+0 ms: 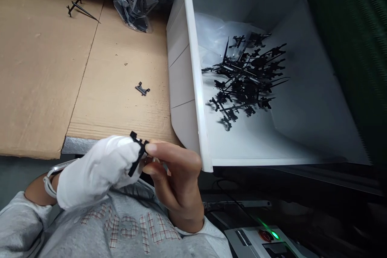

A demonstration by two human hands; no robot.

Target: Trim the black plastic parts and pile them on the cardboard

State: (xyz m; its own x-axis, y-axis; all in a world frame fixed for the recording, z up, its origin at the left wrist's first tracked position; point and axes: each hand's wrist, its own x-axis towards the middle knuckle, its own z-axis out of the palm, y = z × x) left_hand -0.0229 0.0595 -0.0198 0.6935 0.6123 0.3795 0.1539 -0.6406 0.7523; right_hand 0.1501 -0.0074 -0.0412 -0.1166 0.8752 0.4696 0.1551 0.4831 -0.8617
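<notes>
Cardboard sheet (39, 68) beside white bin (197, 68): bare right hand (173, 173) pinches a black plastic part (139, 153) between thumb and forefinger, against the white-gloved left hand (96, 171), its fingers pressed together.

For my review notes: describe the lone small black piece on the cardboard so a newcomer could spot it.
From the white bin, look left onto the cardboard sheet. A small black plastic piece lies flat there, near the bin's wall. Unlike the heap in the bin or the long spiky piece farther up, it is short and alone.
</notes>
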